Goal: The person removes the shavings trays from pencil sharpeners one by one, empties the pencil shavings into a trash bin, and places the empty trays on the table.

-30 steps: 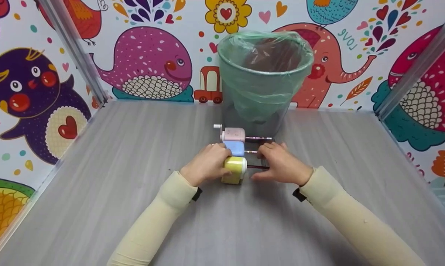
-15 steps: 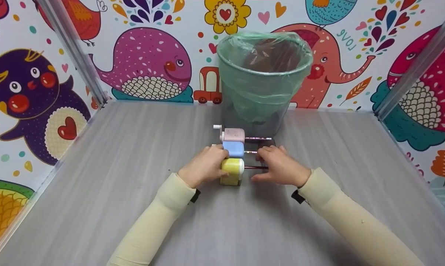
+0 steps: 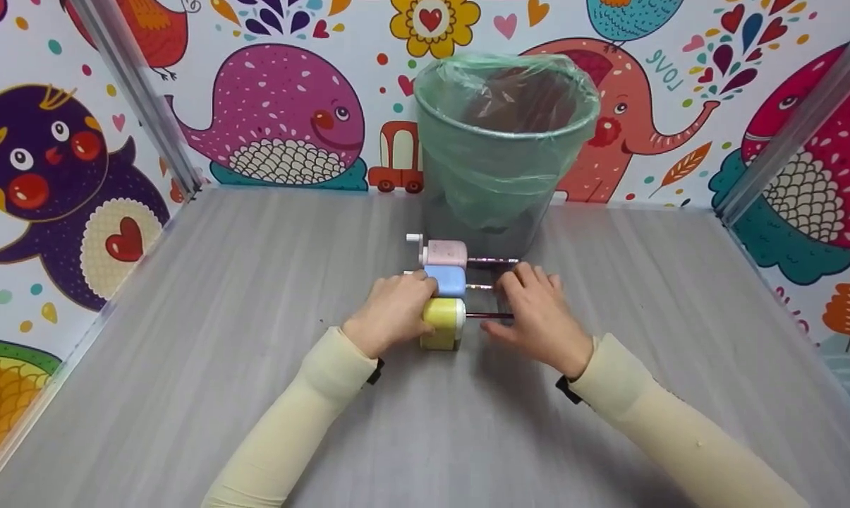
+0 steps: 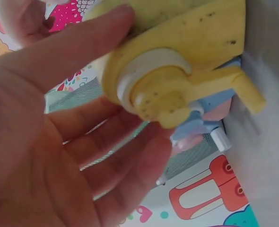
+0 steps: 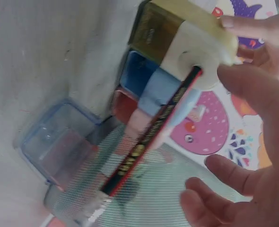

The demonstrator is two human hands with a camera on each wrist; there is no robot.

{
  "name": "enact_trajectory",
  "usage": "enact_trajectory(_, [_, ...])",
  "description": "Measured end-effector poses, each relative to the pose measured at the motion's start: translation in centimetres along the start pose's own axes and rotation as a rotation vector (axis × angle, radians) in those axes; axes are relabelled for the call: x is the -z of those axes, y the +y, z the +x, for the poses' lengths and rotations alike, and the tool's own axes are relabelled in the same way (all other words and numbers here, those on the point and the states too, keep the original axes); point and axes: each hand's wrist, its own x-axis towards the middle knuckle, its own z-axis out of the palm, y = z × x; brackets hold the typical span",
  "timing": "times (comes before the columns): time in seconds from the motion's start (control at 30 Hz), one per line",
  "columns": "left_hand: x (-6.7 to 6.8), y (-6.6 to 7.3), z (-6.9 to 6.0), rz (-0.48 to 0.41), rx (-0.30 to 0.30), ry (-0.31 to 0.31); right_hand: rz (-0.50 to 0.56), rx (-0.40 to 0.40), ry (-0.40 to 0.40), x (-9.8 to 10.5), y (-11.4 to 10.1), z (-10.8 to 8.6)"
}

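My left hand (image 3: 393,310) holds a yellow crank pencil sharpener (image 3: 440,328), thumb on its near side and fingers on the far side. A red-and-black striped pencil (image 5: 153,127) sticks out of its white front, pointing right. Behind it stand a blue sharpener (image 3: 446,281) and a pink sharpener (image 3: 447,252), each with a pencil in it. My right hand (image 3: 541,317) hovers around the free end of the striped pencil. In the right wrist view its fingers (image 5: 234,175) are spread and apart from the pencil. In the left wrist view the yellow crank (image 4: 215,82) shows.
A waste bin (image 3: 492,176) lined with a green bag stands right behind the sharpeners. A small clear plastic box (image 5: 59,137) lies by the pencil ends, partly hidden by my right hand in the head view. Printed wall panels (image 3: 290,120) border the grey table (image 3: 269,247).
The yellow sharpener has shifted slightly left in my left hand. My right hand has turned, its fingers now pointing more away from me. The blue and pink sharpeners stay put.
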Motion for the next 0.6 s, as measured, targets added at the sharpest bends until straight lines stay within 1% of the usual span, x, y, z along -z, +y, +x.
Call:
enact_trajectory(0.03, [0.1,0.1,0.0,0.007,0.005,0.001,0.007,0.022,0.0,0.1,-0.1,-0.1])
enact_trajectory(0.1, [0.3,0.3,0.0,0.016,0.016,-0.003,0.044,0.071,-0.044,0.0,-0.2,-0.3])
enact_trajectory(0.17, [0.6,0.5,0.1,0.017,0.026,-0.013,0.1,0.109,-0.13,-0.3,-0.1,-0.3])
enact_trajectory(0.27, [0.8,0.8,0.3,0.021,0.023,-0.026,0.19,0.139,-0.254,-1.4,0.1,-0.3])
enact_trajectory(0.33, [0.8,1.0,0.4,0.024,0.013,-0.037,0.241,0.132,-0.304,-2.3,0.3,-0.3])
enact_trajectory(0.4, [0.7,1.2,0.6,0.033,-0.003,-0.043,0.298,0.111,-0.33,-3.2,0.4,-0.2])
enact_trajectory(0.5, [0.4,1.3,0.8,0.057,-0.03,-0.032,0.386,0.066,-0.338,-4.1,0.5,-0.1])
enact_trajectory(0.6, [0.3,1.3,1.0,0.088,-0.045,-0.013,0.442,0.027,-0.351,-4.7,0.3,-0.1])
